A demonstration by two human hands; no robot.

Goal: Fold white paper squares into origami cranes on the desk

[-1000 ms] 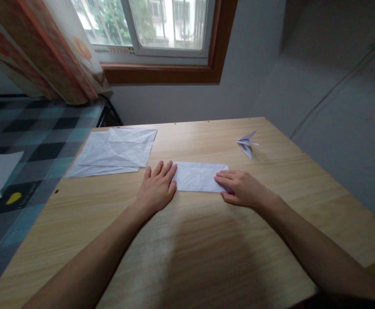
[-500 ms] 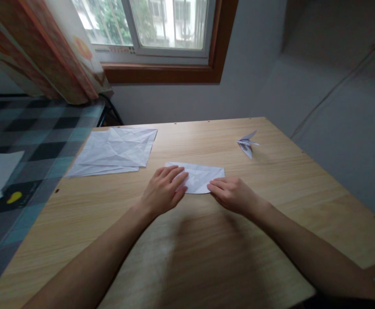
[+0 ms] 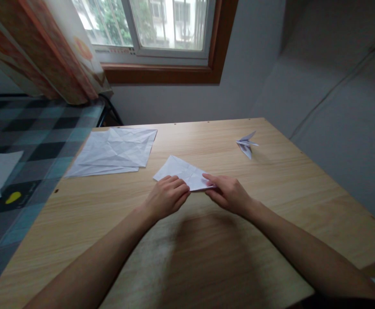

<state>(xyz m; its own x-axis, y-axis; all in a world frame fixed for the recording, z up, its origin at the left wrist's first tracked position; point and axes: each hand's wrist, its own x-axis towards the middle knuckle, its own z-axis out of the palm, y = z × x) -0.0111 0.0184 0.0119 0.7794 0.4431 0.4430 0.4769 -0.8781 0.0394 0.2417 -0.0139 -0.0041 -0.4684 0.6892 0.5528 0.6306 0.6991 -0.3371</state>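
Observation:
A folded sheet of white paper point(image 3: 182, 169) lies slanted on the wooden table point(image 3: 119, 240), its left corner raised away from me and crease lines across its face. My left hand point(image 3: 170, 195) grips the near edge with its fingers curled together. At the right end, my right hand point(image 3: 229, 193) pinches the paper, thumb below and index finger on top. The paper's right tip is partly hidden by those fingers.
Several creased white sheets point(image 3: 116, 148) are stacked at the table's back left. A folded paper figure point(image 3: 246, 143) with pointed wings stands at the back right. On the left is a checked cloth point(image 3: 13, 240); a window point(image 3: 171, 25) is ahead.
The folded paper has turned, its left end now farther out to the left. My left hand has closed on the near edge, and my right hand has shifted to a pinch at the right end.

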